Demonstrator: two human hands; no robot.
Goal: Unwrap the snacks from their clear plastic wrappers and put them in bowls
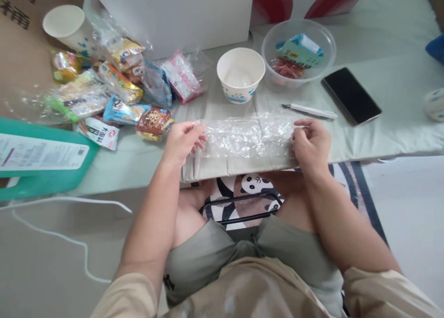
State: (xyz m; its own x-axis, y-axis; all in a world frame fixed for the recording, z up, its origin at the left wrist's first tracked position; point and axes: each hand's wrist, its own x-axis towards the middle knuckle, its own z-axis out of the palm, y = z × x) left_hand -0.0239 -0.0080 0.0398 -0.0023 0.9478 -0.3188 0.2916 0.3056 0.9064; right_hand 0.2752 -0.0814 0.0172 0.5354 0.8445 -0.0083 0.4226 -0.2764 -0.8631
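Note:
A clear, crinkled plastic bag (248,137) is stretched sideways along the front edge of the table. Its left end is pinched in my left hand (184,143), thumb against fingers. My right hand (311,144) grips the other end with curled fingers. Just behind the bag stands a white paper bowl (241,75) with a blue print; no contents show in it. To its right, a clear plastic bowl (299,54) holds several packets, one of them green and one light blue. A white pen (309,111) lies between the bag and that bowl.
Several wrapped snacks (121,84) are heaped at the left, beside a white paper cup (67,26). A green jug (45,156) lies at the left edge. A black phone (351,96) rests at the right. White boxes (173,17) stand along the back.

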